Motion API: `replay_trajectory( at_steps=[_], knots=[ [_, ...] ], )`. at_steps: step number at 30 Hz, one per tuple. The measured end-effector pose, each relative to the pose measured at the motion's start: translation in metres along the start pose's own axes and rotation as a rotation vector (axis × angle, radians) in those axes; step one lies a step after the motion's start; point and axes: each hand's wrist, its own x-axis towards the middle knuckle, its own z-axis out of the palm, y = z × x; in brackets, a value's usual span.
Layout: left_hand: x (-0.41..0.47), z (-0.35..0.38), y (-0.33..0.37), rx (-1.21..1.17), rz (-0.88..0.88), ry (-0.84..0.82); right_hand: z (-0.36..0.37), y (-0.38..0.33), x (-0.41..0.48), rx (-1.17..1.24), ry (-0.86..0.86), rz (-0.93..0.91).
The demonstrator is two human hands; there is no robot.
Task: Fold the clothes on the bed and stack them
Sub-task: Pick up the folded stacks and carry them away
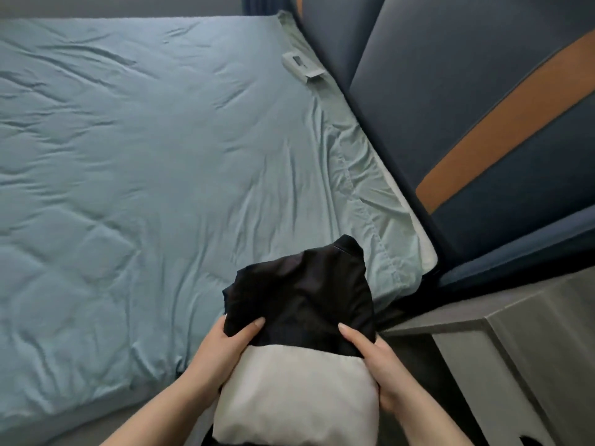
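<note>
Two folded garments, held as one stack above the near corner of the bed.

The wrinkled pale blue-green bedsheet [128,156] lies bare to the left. The left hand [222,352] grips the stack's left side with its thumb on top. The folded black fabric garment [302,291] sits on the folded off-white garment [296,394], and the right hand [376,358] clasps the stack's right side. A grey wooden nightstand [515,349] stands at far right. Folding looks finished and this seems to be the stacking step. The next move calls for lowering the pile flat with both hands level, so that the black layer does not slide off.
</note>
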Motion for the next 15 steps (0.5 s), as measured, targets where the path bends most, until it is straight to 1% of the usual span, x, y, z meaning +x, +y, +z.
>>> replay_trajectory(
  at_steps=[4,8,12,15],
  knots=[
    [0.013,0.015,-0.010,-0.053,-0.034,0.129,-0.010,-0.021,0.047,-0.102,-0.085,-0.004],
    [0.028,0.043,-0.024,-0.103,-0.055,0.269,-0.030,-0.027,0.086,-0.139,-0.148,0.043],
    [0.057,0.068,-0.044,-0.133,-0.088,0.324,-0.050,-0.025,0.128,-0.195,-0.179,0.058],
    [0.078,0.080,-0.044,-0.098,-0.080,0.369,-0.055,-0.036,0.155,-0.242,-0.227,0.035]
  ],
)
